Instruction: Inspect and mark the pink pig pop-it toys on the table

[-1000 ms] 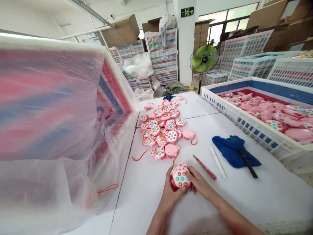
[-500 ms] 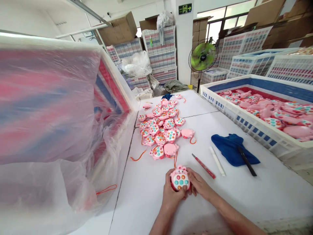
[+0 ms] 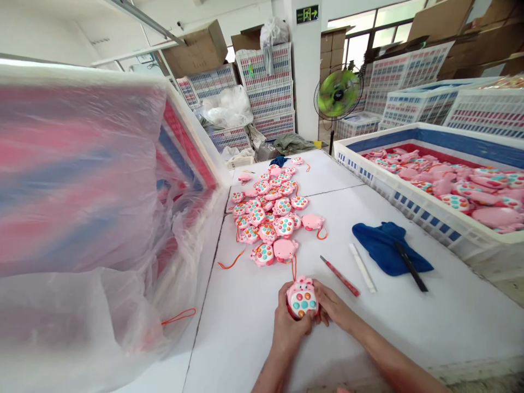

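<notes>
Table: white work table (image 3: 241,344), bare around the held item.
Item: pink plastic pig-shaped button toy (image 3: 302,298), near the table's front edge, long axis pointing away from the person, ears leading.
Grip: left hand (image 3: 289,327) and right hand (image 3: 333,307) clenched on opposite sides.

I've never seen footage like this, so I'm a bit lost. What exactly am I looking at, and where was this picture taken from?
This picture comes from a camera worn on a person's head, looking forward and down at their own bare hands. There is no machine here. The left hand and right hand hold a pink pig-shaped toy with coloured buttons. On the white table lies a heap of the same toys, some with orange cords, beside a blue cloth and a red-handled tool. To the right, a white crate holds more toys.
</notes>
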`<act>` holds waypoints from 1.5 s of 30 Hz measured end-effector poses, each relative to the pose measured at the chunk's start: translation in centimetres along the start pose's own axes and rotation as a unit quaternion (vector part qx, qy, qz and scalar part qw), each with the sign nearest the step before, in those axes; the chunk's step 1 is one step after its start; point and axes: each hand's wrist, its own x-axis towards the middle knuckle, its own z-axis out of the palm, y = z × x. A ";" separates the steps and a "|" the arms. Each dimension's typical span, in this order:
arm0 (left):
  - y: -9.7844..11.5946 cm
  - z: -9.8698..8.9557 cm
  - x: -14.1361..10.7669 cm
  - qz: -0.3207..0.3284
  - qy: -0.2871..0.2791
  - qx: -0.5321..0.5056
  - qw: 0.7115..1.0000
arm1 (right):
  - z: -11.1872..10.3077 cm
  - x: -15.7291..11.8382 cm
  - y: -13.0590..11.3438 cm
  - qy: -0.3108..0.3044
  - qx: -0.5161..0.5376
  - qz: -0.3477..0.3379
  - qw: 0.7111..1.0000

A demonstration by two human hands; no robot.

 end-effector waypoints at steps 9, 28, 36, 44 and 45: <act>0.2 -0.7 -0.2 -0.008 -0.041 -0.058 0.997 | 0.0 -0.3 -0.7 -0.008 -0.011 -0.011 1.000; -0.2 -0.8 -0.3 0.017 -0.075 -0.114 0.990 | 0.3 -0.1 -0.8 -0.003 -0.048 -0.001 0.999; -0.7 -0.7 -0.1 0.016 -0.069 -0.112 0.991 | 0.4 -0.3 -0.7 -0.006 -0.009 -0.009 1.000; 0.4 -0.3 0.0 -0.024 -0.029 -0.092 0.995 | 0.3 -0.7 -0.8 -0.034 -0.032 -0.028 0.999; 0.5 -0.3 0.1 -0.027 -0.029 -0.092 0.995 | 0.3 -0.7 -0.8 -0.042 -0.034 -0.029 0.998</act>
